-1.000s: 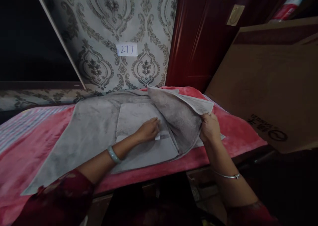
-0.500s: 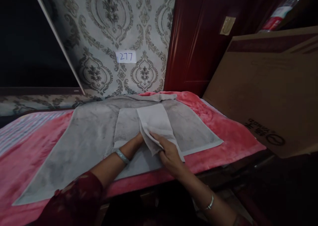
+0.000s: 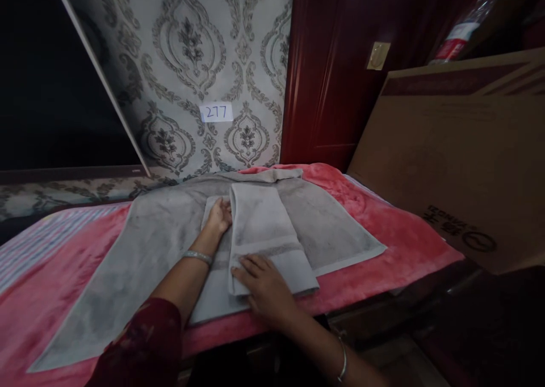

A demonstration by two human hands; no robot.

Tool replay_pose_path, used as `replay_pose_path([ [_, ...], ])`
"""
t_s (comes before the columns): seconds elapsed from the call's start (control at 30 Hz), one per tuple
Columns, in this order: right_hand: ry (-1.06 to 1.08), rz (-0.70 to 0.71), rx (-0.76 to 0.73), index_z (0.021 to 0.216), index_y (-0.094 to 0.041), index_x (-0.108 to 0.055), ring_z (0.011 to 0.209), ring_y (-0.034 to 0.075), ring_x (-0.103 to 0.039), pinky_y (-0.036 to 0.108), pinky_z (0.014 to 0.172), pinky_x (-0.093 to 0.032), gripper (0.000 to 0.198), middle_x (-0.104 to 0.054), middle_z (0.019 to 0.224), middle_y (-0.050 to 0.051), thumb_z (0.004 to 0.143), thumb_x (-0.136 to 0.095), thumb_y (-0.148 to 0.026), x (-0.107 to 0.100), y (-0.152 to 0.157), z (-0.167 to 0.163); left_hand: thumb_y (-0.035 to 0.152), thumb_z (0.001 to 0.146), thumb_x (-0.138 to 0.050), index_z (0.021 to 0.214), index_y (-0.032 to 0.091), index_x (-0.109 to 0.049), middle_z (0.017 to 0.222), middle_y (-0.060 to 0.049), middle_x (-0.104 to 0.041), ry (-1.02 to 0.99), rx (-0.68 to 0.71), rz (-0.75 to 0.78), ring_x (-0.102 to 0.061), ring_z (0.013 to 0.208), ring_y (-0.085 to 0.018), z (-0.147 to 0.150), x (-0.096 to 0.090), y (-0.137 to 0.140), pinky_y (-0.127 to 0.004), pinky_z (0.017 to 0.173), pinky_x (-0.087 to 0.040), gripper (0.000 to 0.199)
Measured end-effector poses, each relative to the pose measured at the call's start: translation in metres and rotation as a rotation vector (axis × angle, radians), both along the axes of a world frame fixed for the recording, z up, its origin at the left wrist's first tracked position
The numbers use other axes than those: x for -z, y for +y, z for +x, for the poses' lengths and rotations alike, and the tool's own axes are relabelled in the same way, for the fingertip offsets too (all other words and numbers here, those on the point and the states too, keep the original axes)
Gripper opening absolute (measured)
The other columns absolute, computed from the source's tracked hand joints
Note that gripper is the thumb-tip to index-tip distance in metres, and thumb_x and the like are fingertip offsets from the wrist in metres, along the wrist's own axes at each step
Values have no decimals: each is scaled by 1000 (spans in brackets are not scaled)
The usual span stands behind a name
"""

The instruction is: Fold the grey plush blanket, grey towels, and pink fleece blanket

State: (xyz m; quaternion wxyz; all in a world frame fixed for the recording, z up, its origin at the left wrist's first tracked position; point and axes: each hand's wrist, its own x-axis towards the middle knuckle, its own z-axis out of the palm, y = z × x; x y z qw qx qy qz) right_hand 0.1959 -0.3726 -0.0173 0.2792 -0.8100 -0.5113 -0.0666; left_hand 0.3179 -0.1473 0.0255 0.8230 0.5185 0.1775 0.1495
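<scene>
A light grey towel (image 3: 266,217) lies folded in a narrow upper layer over a wider lower layer (image 3: 219,256). My right hand (image 3: 266,287) rests flat on the near end of the upper layer, fingers spread. At the far left edge of that layer is my left hand (image 3: 219,214), palm turned toward the fold and fingers loosely bent against it, not gripping. Beneath the folded towel spreads a larger grey cloth (image 3: 157,245), its far edge bunched up.
A pink-red plush blanket (image 3: 417,251) lies under the grey cloth, over a striped sheet (image 3: 63,231). To the right leans a large cardboard box (image 3: 451,154), with a plastic bottle (image 3: 457,35) behind it. A dark screen (image 3: 63,86) stands left, before patterned wallpaper (image 3: 191,52).
The raised towel flap now lies flat on the lower layer. My left hand has come out from under it and moved to its far left edge; my right hand has let go and flattened.
</scene>
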Motion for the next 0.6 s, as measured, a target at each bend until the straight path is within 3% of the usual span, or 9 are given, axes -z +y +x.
replay_pose_path([
  [0.13,-30,-30,-5,142,-20,-58,139,26,-43,47,118,-34,62,-55,148,10,81,-58,-9,2,1,-3,33,74,-74,84,13,-70,62,-6,-69,63,6,157,-70,65,-24,1,0,7,-34,65,-59,23],
  [0.23,-6,26,-9,142,-20,-58,137,25,-46,44,117,-37,62,-57,146,10,81,-57,-9,-1,0,2,23,62,-78,77,15,-68,65,-4,-69,75,-80,295,-68,66,-22,11,1,9,-30,64,-55,20],
  [0.33,1,70,-3,147,-20,-53,139,24,-44,42,118,-36,69,-53,150,10,79,-59,-9,-5,0,4,17,59,-72,75,18,-66,65,0,-67,88,-188,425,-66,69,-20,16,4,17,-25,62,-50,16],
  [0.4,-3,25,-9,146,-20,-54,140,25,-43,43,119,-34,66,-53,150,10,81,-59,-11,-4,0,2,15,57,-67,70,18,-65,60,1,-63,124,-222,494,-65,69,-20,14,8,22,-24,60,-48,13],
  [0.6,-5,-102,-12,149,-23,-51,145,25,-36,47,122,-28,60,-48,154,9,89,-54,-15,3,2,-9,20,62,-66,67,16,-65,56,-2,-63,209,-184,589,-66,65,-22,10,16,27,-27,59,-48,7],
])
